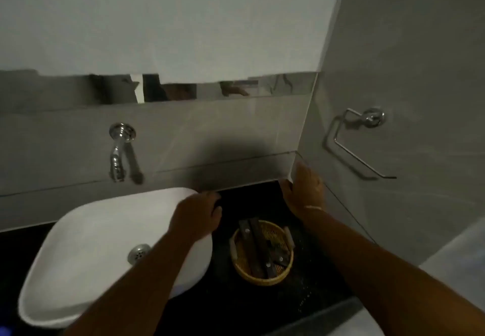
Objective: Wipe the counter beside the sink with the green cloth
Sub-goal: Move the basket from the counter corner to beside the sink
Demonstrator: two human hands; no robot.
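Note:
The black counter (262, 301) runs to the right of the white basin sink (99, 244). My left hand (196, 213) hovers over the sink's back right rim with its fingers curled down toward the dark counter; whether it holds anything is hidden in the dim light. At the back right corner my right hand (305, 191) rests where the counter meets the tiled walls, fingers stretched up and thumb apart, with nothing seen in it. I cannot make out a green cloth anywhere.
A round wicker basket (237, 263) with several dark sachets stands on the counter between my forearms. A chrome tap (118, 152) juts from the back wall above the sink. A chrome towel ring (351, 144) hangs on the right wall.

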